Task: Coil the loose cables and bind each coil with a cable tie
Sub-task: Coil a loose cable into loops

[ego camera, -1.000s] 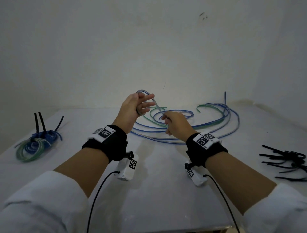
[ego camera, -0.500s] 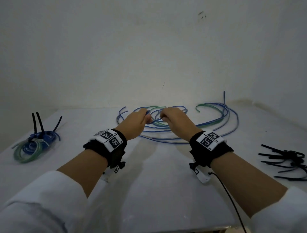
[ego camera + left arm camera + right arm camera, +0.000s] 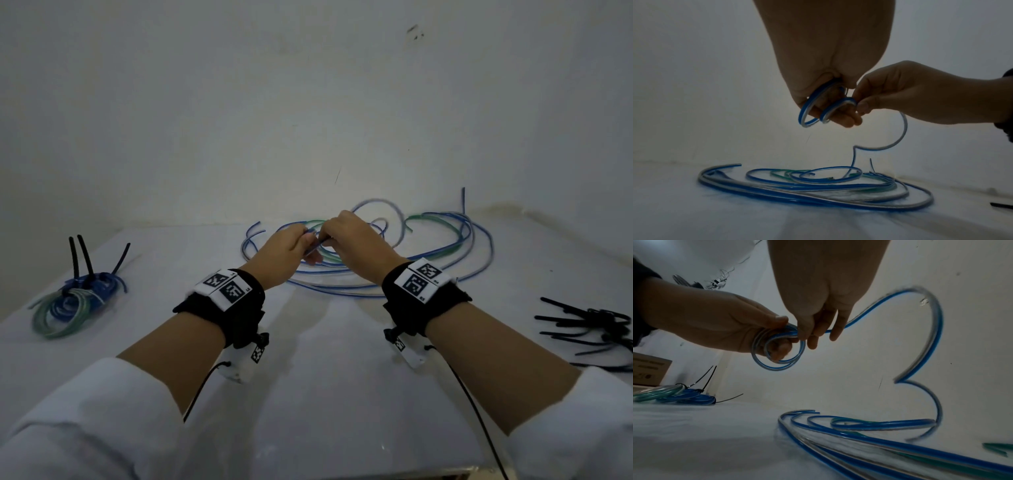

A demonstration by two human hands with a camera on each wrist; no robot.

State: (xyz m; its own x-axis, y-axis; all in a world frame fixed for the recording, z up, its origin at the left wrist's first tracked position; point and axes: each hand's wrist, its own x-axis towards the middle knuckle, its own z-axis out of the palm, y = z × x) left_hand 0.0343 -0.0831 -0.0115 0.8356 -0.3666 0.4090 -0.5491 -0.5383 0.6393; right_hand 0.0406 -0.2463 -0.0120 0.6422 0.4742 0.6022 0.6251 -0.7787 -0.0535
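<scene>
My left hand (image 3: 291, 245) grips a small coil of blue-and-clear cable (image 3: 807, 112) a little above the table; the same coil (image 3: 777, 352) shows in the right wrist view, wound round my left fingers. My right hand (image 3: 342, 233) meets it and pinches the same cable (image 3: 869, 313) just beside the coil. From there the cable arches up and drops to the pile of loose blue and green cables (image 3: 428, 253) on the table behind my hands.
Bound coils (image 3: 68, 301) with black tie tails lie at the table's far left. Loose black cable ties (image 3: 596, 329) lie at the right edge. A cardboard box (image 3: 649, 371) stands beyond the bound coils. The white wall is close behind.
Both hands have dropped from a raised position and come together; my right hand has brought the cable across to the coil in my left hand. The free cable arches higher behind.
</scene>
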